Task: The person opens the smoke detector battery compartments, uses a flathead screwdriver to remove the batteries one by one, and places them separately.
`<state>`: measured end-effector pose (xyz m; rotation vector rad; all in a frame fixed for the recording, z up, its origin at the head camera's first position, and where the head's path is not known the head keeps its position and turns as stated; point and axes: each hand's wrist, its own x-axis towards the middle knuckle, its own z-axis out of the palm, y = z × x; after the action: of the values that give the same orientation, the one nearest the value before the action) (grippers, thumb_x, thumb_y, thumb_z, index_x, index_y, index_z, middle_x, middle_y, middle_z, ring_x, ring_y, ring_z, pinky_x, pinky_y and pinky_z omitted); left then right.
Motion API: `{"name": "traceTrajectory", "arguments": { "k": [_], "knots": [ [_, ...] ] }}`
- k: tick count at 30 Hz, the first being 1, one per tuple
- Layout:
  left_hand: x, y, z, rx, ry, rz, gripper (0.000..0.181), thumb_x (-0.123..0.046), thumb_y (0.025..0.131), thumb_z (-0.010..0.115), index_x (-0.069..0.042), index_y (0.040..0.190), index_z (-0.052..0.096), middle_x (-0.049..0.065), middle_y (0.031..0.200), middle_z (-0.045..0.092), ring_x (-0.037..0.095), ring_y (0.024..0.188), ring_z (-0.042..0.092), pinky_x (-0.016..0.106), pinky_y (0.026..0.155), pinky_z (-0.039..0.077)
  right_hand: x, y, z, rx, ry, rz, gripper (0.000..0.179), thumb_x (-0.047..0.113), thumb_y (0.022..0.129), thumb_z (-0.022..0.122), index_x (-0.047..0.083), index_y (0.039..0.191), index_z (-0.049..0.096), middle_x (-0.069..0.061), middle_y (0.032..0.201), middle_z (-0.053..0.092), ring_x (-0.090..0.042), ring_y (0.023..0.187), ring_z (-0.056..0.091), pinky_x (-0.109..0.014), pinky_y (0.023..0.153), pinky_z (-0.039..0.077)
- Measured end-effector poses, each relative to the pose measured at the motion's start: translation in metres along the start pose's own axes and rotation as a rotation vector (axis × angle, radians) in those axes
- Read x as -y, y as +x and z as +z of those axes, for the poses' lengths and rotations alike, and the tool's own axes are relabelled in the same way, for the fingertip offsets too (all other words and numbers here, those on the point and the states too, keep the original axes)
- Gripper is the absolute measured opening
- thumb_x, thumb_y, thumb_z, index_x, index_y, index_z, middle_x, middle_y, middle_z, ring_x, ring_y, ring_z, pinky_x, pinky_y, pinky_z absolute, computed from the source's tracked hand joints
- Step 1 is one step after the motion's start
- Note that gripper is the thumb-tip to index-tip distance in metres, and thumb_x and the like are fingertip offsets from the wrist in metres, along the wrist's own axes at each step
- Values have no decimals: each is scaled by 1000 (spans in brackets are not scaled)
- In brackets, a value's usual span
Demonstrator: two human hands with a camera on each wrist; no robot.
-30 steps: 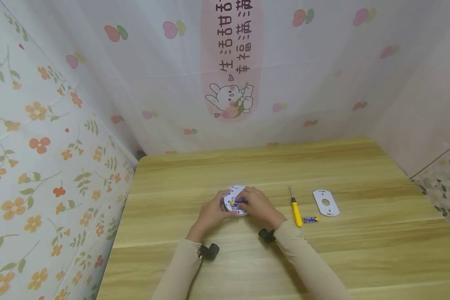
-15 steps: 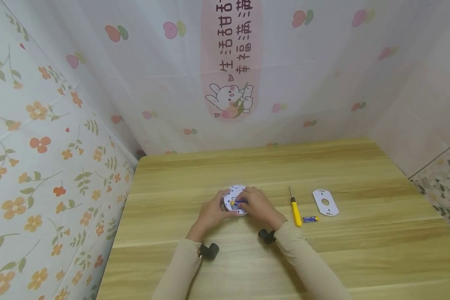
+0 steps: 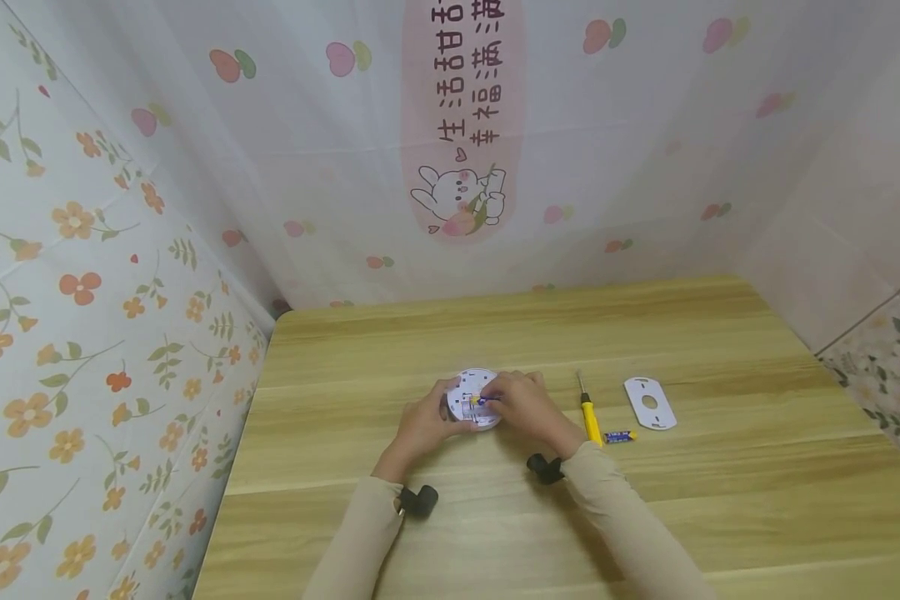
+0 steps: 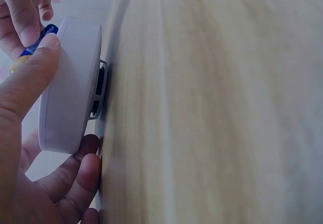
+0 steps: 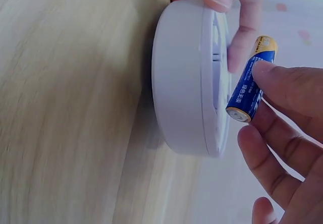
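Observation:
My left hand (image 3: 425,419) holds a round white smoke detector (image 3: 462,387) by its side, thumb over the near rim. Slots and a recess show on its upturned face. In the left wrist view, a dark grille (image 4: 99,90) juts from the detector's underside, close to the tabletop. Between thumb and fingers, my right hand (image 3: 528,407) pinches a blue and yellow battery (image 5: 247,88). This battery is tilted just over the detector's face, its flat silver end showing in the right wrist view.
To the right on the wooden table (image 3: 330,375) lie a yellow-handled screwdriver (image 3: 591,421), a second blue and yellow battery (image 3: 619,437) beside its handle, and a white mounting plate (image 3: 661,412) with a round central hole. Patterned curtains (image 3: 307,167) hang behind and at the left.
My right hand has drawn slightly right with the battery, uncovering more of the detector's face. The left hand and the detector have stayed in place.

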<state>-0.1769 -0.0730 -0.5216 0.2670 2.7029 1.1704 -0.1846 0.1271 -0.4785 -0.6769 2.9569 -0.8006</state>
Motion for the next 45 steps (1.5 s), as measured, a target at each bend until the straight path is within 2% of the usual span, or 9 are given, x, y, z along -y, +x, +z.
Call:
{"name": "traceTrajectory", "arguments": {
  "k": [6, 12, 16, 31, 34, 42, 45],
  "knots": [
    [3, 2, 3, -8, 28, 11, 86, -57, 70, 78, -30, 143, 42, 8, 139, 57, 33, 124, 55, 51, 111, 29, -5, -6, -6, 3, 13, -4, 11, 13, 84, 72, 12, 94, 74, -1, 95, 73, -20, 93, 65, -37, 80, 32],
    [2, 1, 2, -12, 14, 2, 86, -56, 68, 79, -31, 142, 42, 9, 139, 57, 38, 124, 53, 54, 111, 29, -12, -14, -11, 5, 22, -35, 10, 11, 85, 71, 9, 94, 73, -4, 95, 72, -19, 90, 65, -42, 87, 48],
    [2, 1, 2, -9, 11, -2, 87, -56, 69, 79, -31, 143, 42, 9, 140, 56, 39, 125, 52, 55, 112, 28, -17, -20, -13, -4, 14, -20, 10, 11, 85, 72, 9, 94, 73, -2, 94, 72, -16, 87, 65, -38, 83, 54],
    [1, -1, 2, -2, -22, -11, 88, -54, 69, 80, -30, 144, 41, 9, 142, 54, 39, 128, 50, 58, 112, 26, -35, -44, -33, -47, -40, -58, 10, 13, 84, 73, 12, 94, 74, 3, 89, 72, -11, 80, 66, -35, 77, 51],
    [1, -1, 2, 0, -25, -16, 89, -55, 68, 80, -31, 144, 41, 9, 143, 53, 41, 129, 49, 60, 111, 27, -38, -49, -38, -50, -58, -55, 7, 13, 84, 73, 14, 91, 73, 4, 87, 71, -12, 80, 66, -38, 78, 48],
    [0, -2, 2, -5, -30, -35, 89, -55, 67, 80, -33, 144, 41, 10, 143, 53, 42, 128, 48, 59, 110, 29, -51, -61, -47, -54, -93, -33, 8, 12, 84, 72, 12, 92, 73, 4, 86, 70, -14, 82, 66, -44, 84, 49],
    [0, -1, 3, -3, -29, -32, 89, -56, 67, 80, -32, 144, 40, 10, 143, 52, 42, 129, 48, 60, 110, 28, -56, -67, -50, -52, -88, -20, 8, 11, 84, 72, 11, 92, 73, 2, 88, 70, -15, 83, 65, -41, 83, 51]
  ]
}}
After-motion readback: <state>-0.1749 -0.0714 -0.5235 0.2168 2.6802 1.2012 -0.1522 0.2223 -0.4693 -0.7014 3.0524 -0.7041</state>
